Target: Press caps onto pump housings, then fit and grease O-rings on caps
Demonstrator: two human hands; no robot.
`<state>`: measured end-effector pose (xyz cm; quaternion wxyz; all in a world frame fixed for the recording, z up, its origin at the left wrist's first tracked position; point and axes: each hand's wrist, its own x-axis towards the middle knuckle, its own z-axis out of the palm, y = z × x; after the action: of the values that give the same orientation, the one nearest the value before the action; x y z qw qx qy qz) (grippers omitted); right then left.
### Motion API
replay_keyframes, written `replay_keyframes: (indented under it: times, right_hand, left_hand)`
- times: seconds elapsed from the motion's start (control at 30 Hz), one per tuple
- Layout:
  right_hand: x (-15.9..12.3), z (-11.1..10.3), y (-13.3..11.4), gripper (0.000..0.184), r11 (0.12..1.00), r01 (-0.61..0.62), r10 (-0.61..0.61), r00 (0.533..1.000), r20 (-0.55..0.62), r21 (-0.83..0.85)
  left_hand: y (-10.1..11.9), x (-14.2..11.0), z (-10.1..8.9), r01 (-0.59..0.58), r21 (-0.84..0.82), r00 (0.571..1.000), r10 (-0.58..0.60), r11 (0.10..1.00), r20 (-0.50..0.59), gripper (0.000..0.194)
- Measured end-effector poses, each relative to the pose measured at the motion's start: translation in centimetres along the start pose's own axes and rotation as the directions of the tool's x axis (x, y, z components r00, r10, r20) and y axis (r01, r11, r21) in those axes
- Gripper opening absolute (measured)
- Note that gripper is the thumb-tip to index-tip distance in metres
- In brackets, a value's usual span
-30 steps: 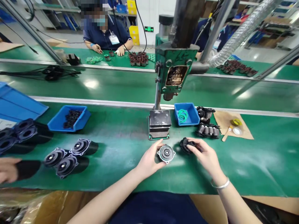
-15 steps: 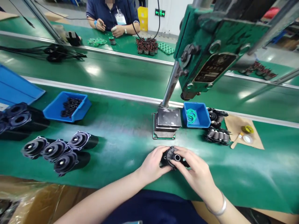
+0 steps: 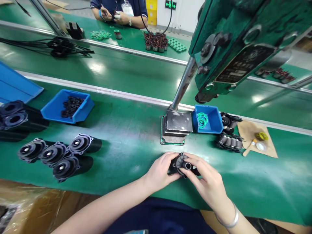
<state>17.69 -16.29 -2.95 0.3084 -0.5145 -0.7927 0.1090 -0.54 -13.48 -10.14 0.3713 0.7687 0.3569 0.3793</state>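
Near the table's front edge, my left hand (image 3: 159,170) wraps round the side of a black round flanged motor cover (image 3: 179,161). A short hub (image 3: 188,166) with a bright metal ring at its end sticks up from it, tilted towards me. The thumb and fingers of my right hand (image 3: 208,177) close about this hub and the cover's right side. Whether the hub is a separate piece, I cannot tell. Just beyond my hands stands the flat metal block (image 3: 179,121) of a green press (image 3: 226,61), its ram (image 3: 206,97) raised above the table.
Black motor housings (image 3: 80,144) stand at left, near a blue bin (image 3: 84,107) of small black parts. Right of the press are a blue bin (image 3: 214,125) with green rings (image 3: 202,120), wound rotors (image 3: 229,142), and cardboard (image 3: 270,146) bearing a brush (image 3: 249,149). Across, a co-worker's hands (image 3: 122,18) hold something.
The view has shifted slightly, so the press looks larger and further right. My hands keep their hold on the cover. Across the table, the co-worker's hands have come closer together.
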Motion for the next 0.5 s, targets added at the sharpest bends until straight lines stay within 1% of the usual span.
replay_keyframes:
  times: [0.2,0.3,0.37,0.43,0.47,0.5]
  right_hand:
    - [0.0,0.1,0.2,0.021,1.000,-0.015,0.015,1.000,0.002,0.025]
    - [-0.3,0.4,0.3,0.021,0.998,-0.017,0.017,1.000,-0.001,0.054]
    - [-0.7,0.9,0.4,0.023,0.993,-0.059,0.061,0.998,-0.015,0.098]
    - [-1.2,1.3,0.6,0.026,0.981,-0.126,0.131,0.991,-0.021,0.146]
    - [-1.3,1.2,0.8,0.028,0.975,-0.157,0.159,0.987,-0.003,0.156]
    - [-1.2,0.8,0.9,0.031,0.972,-0.176,0.171,0.984,0.044,0.156]
  left_hand:
    - [0.1,0.0,-0.1,-0.009,0.005,1.000,0.009,1.000,0.001,0.060]
    - [0.0,0.1,-0.1,-0.016,-0.004,1.000,0.016,1.000,0.018,0.068]
    - [-0.3,0.1,0.1,-0.060,0.007,0.997,0.059,0.998,0.054,0.071]
    - [-0.4,0.0,0.4,-0.117,0.038,0.990,0.113,0.992,0.080,0.068]
    - [-0.3,0.0,0.3,-0.138,0.060,0.988,0.133,0.989,0.079,0.065]
    - [-0.1,0.0,0.2,-0.154,0.082,0.986,0.148,0.985,0.072,0.063]
